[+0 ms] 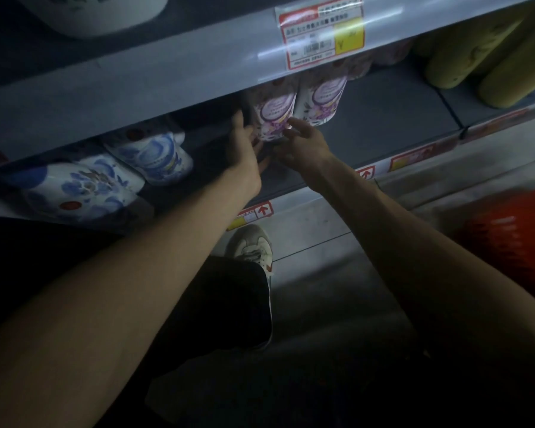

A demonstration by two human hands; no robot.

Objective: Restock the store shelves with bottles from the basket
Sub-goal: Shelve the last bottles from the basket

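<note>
Both arms reach into the lower shelf (383, 118). The left hand (244, 143) has its grip curled round the left side and base of a purple flowered bottle (274, 114), which stands near the shelf's front edge. The right hand (303, 143) has a loose, open grip, fingers spread and touching the bottle's lower right side. A second purple bottle (320, 98) stands just beside it. Blue flowered bottles (155, 156) are to the left, yellow bottles (476, 57) well to the right. The red basket (513, 242) sits blurred on the floor at the right
</note>
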